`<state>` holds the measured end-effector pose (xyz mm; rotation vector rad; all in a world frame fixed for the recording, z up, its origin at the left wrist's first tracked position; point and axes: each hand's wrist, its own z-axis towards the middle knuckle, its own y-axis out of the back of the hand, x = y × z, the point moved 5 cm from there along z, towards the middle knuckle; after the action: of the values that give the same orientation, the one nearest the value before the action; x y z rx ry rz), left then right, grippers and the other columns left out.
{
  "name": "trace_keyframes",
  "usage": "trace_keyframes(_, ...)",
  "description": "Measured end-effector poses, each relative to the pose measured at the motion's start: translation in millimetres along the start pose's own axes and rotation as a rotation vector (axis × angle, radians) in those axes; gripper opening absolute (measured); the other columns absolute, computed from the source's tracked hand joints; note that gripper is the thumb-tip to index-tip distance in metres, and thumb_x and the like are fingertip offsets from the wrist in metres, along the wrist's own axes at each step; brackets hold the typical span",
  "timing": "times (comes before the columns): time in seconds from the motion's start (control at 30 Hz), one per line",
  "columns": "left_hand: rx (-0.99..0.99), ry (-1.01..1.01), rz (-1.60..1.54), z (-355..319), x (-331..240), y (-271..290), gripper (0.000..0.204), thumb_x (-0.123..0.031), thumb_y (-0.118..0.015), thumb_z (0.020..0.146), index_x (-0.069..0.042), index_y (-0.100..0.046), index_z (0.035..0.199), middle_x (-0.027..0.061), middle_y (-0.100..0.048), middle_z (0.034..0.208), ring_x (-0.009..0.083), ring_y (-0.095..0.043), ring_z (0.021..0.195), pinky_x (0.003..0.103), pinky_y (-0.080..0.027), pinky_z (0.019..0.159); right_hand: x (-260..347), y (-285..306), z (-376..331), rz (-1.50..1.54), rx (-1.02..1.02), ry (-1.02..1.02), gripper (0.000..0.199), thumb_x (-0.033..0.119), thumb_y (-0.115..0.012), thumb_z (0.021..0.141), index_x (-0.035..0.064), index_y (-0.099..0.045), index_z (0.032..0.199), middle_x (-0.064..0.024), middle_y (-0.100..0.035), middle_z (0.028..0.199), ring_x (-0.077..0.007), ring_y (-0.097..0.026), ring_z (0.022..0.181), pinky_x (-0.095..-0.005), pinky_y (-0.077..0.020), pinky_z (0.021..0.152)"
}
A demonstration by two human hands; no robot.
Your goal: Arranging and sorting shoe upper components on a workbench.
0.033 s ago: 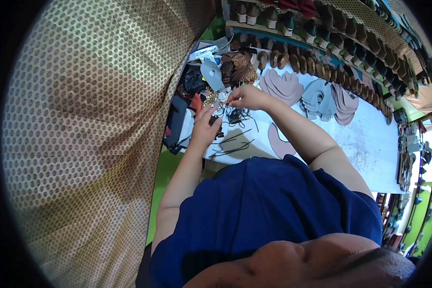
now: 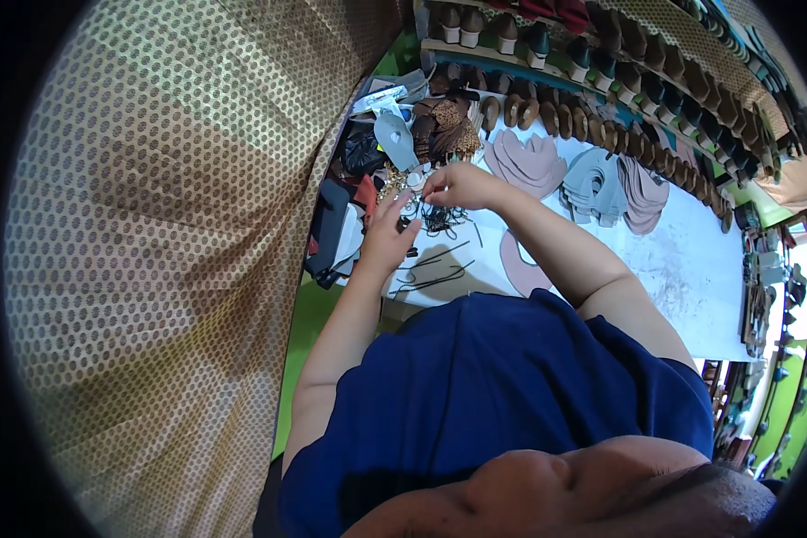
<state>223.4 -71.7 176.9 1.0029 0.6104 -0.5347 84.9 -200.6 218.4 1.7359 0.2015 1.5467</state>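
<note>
My left hand [image 2: 388, 238] reaches over the left end of the white table, fingers stretched out and thumb apart, beside a heap of small shiny gold-coloured pieces [image 2: 391, 183]. Close to its right, my right hand [image 2: 460, 186] has thumb and fingertips pinched together over the same spot; whatever they hold is too small to make out. Just below the right fingertips lies a tangle of thin black straps [image 2: 444, 218]. Several single dark straps [image 2: 435, 269] are spread on the table nearer to me.
Stacked pink pieces [image 2: 522, 163] and grey-blue cut pieces [image 2: 594, 186] lie on the white table [image 2: 681, 287]. Rows of shoes [image 2: 583, 121] line its far edge, with shoe shelves [image 2: 556, 67] above. Brown and leopard-patterned material [image 2: 448, 125] is piled behind my hands. A patterned curtain [image 2: 179, 251] hangs at left.
My left hand has shifted slightly to the right, its thumb a little farther out. My right hand has barely moved, its fingertips slightly lower and to the left.
</note>
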Motion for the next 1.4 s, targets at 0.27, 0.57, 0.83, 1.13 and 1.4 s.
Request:
trace_keyframes(0.27, 0.301, 0.323, -0.683, -17.1, 41.0, -41.2, 0.014, -0.016, -0.059, 0.096, -0.002, -0.062, 0.096, 0.0141, -0.058, 0.134, 0.0216, -0.054, 0.119, 0.033, -0.04, 0.101, -14.5, -3.2, -32.2, 0.046, 0.077, -0.134, 0.019, 0.024, -0.069, 0.087, 0.0079, -0.073, 0.098, -0.0071, -0.07, 0.079, -0.0171, -0.063, 0.069, -0.0326, -0.0499, 0.066)
trace_keyframes(0.57, 0.455, 0.402, -0.745, -20.0, 6.0, -53.5, 0.017, -0.015, -0.063, 0.095, -0.001, -0.067, 0.103, 0.0153, -0.053, 0.141, 0.017, -0.052, 0.119, 0.031, -0.039, 0.101, -42.5, -54.9, -44.9, 0.63, 0.134, -0.268, 0.016, 0.02, -0.066, 0.092, 0.0055, -0.068, 0.097, 0.0018, -0.062, 0.072, -0.008, -0.056, 0.062, -0.0244, -0.0446, 0.058)
trace_keyframes(0.83, 0.444, 0.411, -0.582, -45.1, 50.9, -30.1, 0.013, -0.014, -0.067, 0.091, -0.001, -0.068, 0.091, 0.0145, -0.057, 0.136, 0.0158, -0.056, 0.111, 0.028, -0.044, 0.092, -57.6, -46.8, -72.2, 0.373, 0.242, -0.373, 0.013, 0.018, -0.067, 0.091, 0.0045, -0.069, 0.092, 0.0019, -0.062, 0.073, -0.0075, -0.055, 0.069, -0.0241, -0.0448, 0.066)
trace_keyframes(1.13, 0.639, 0.184, 0.178, -87.9, 76.9, -38.5, 0.029, -0.036, -0.078, 0.076, -0.008, -0.074, 0.076, 0.0147, -0.062, 0.126, 0.0347, -0.055, 0.12, 0.043, -0.044, 0.099, -111.8, -105.3, -84.3, -0.037, 0.218, -0.415, 0.02, 0.027, -0.068, 0.086, 0.0078, -0.072, 0.092, -0.0107, -0.07, 0.08, -0.0226, -0.065, 0.075, -0.0362, -0.0499, 0.07)
trace_keyframes(1.4, 0.526, 0.072, 0.57, -99.7, 83.4, -28.2, 0.039, -0.043, -0.083, 0.064, -0.007, -0.075, 0.076, 0.0098, -0.06, 0.122, 0.0322, -0.048, 0.125, 0.048, -0.04, 0.1, -130.1, -130.7, -84.1, -0.467, 0.237, -0.393, 0.021, 0.03, -0.066, 0.085, 0.0097, -0.073, 0.088, -0.0147, -0.07, 0.084, -0.0347, -0.066, 0.082, -0.0438, -0.0524, 0.076)
